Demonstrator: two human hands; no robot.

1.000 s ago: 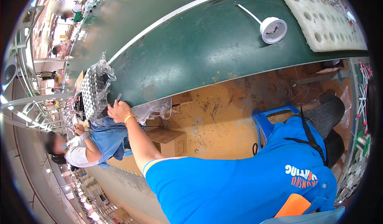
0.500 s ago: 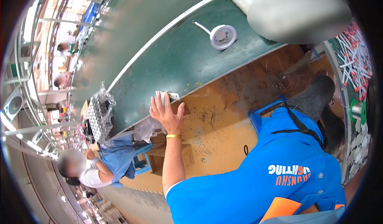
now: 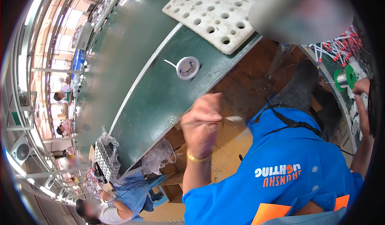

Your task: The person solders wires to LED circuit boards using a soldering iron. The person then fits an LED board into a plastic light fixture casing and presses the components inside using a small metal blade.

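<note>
My left hand [image 3: 202, 122], with a yellow band on its wrist, is raised in front of the green bench's near edge. Its fingers are pinched on a small pale flat piece [image 3: 232, 118], blurred by motion. My right hand [image 3: 363, 108] is at the far right, partly cut off by the dark rim. Its visible fingers are apart, over white flat pieces [image 3: 355, 125] beside a green spool of silvery wire [image 3: 345, 78]. On the bench lies a round white lamp part [image 3: 188, 68] with a thin white stem.
A white foam board with holes [image 3: 210, 18] lies on the green bench [image 3: 148, 116]. Red-tipped white sticks [image 3: 341, 46] are heaped at right. A co-worker [image 3: 120, 205] sits at lower left near plastic-wrapped goods [image 3: 106, 153]. A blurred oval hides the upper right.
My left hand has lifted off the bench edge with the pale piece and moved right. My right hand has come into view. The view has shifted, showing more of the foam board.
</note>
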